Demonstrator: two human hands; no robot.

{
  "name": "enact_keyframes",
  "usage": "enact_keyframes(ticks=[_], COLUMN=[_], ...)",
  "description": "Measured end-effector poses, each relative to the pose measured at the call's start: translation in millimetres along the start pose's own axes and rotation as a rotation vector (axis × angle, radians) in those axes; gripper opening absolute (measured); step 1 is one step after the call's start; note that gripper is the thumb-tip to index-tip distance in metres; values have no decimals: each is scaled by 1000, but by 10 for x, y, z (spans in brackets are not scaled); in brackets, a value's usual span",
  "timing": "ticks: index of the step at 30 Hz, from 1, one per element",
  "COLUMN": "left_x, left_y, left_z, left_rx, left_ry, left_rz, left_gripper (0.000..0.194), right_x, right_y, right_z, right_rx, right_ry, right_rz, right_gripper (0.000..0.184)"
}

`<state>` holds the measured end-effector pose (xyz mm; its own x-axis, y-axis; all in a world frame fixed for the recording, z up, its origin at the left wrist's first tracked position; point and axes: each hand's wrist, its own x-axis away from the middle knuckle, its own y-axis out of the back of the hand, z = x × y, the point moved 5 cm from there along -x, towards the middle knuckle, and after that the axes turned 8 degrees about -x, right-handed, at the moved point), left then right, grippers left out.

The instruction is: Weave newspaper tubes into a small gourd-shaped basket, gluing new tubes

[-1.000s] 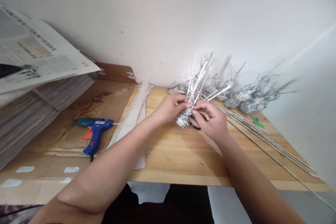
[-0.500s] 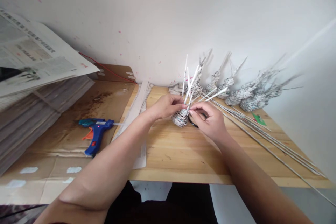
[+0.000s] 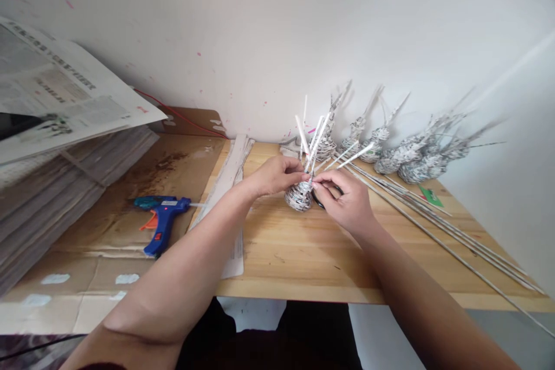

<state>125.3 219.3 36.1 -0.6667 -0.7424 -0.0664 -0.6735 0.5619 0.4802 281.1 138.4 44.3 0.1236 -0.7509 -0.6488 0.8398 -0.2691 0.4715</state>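
A small round body woven from rolled newspaper, a paper basket (image 3: 299, 198), rests on the wooden table between my hands. Several white paper sticks (image 3: 318, 133) rise and fan out from its top. My left hand (image 3: 280, 174) grips its upper rim, thumb and fingers pinched at the base of the sticks. At the same rim, from the right, my right hand (image 3: 342, 191) pinches a paper strand between thumb and forefinger. Black-handled scissors (image 3: 319, 201) lie partly hidden behind my right hand.
Several finished-looking woven paper pieces (image 3: 377, 141) stand along the wall. Long paper sticks (image 3: 437, 225) lie across the table's right side, near a green card (image 3: 431, 195). On cardboard (image 3: 99, 237) at left lie a blue glue gun (image 3: 162, 222) and stacked newspapers (image 3: 78, 98). Flat paper strips (image 3: 225, 185) lie between.
The upright paper sticks have shifted, one now leaning left. Both hands keep their pinch on the basket's rim. The whole view has moved slightly.
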Motion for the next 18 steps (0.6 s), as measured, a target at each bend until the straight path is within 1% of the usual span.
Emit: enact_keyframes(ticks=[4, 8, 12, 15, 18], left_x=[1, -25, -58, -69, -69], left_y=[13, 33, 55, 55, 41], left_z=[19, 63, 97, 90, 78], left_rx=[56, 64, 118, 128, 106], left_ry=[25, 6, -25, -65, -73], left_rz=[1, -12, -105, -171, -168], left_gripper=[44, 41, 38, 35, 35], right_x=[17, 25, 32, 34, 26], right_y=[-2, 9, 17, 14, 24], right_z=[-29, -49, -92, -129, -155], right_rx=[-57, -118, -140, -105, -94], right_ry=[-31, -37, -65, -103, -143], right_rz=[-23, -66, -85, -83, -112], right_gripper=[7, 12, 19, 17, 16])
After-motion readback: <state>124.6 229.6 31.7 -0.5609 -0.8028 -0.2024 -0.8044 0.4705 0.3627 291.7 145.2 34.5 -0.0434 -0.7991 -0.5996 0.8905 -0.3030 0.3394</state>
